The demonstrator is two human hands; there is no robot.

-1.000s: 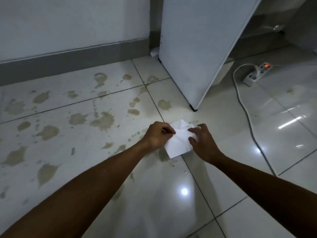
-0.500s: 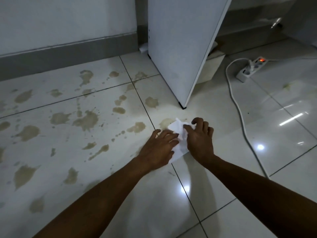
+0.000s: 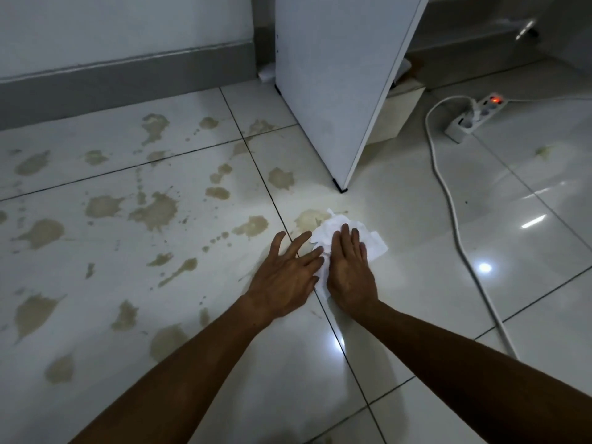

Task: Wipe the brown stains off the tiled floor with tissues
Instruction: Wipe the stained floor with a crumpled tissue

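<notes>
A white tissue (image 3: 373,243) lies flat on the glossy tiled floor (image 3: 416,219). My right hand (image 3: 350,270) presses flat on top of it, fingers straight and together. My left hand (image 3: 285,277) rests beside it with fingers spread, its fingertips touching the tissue's left edge. A pale brown stain (image 3: 309,219) sits just beyond the tissue's far left corner. Several more brown stains (image 3: 155,211) are splashed over the tiles to the left, out to the wall.
A white panel (image 3: 336,75) stands upright just beyond the tissue, its black foot (image 3: 340,187) on the floor. A white power strip (image 3: 474,115) with a red light lies at right, its cable (image 3: 448,193) running down the floor. A grey skirting (image 3: 121,81) lines the wall.
Both hands have lowered the tissue from the air onto the floor and flattened out. The tissue now lies spread under my right palm, beside the stain.
</notes>
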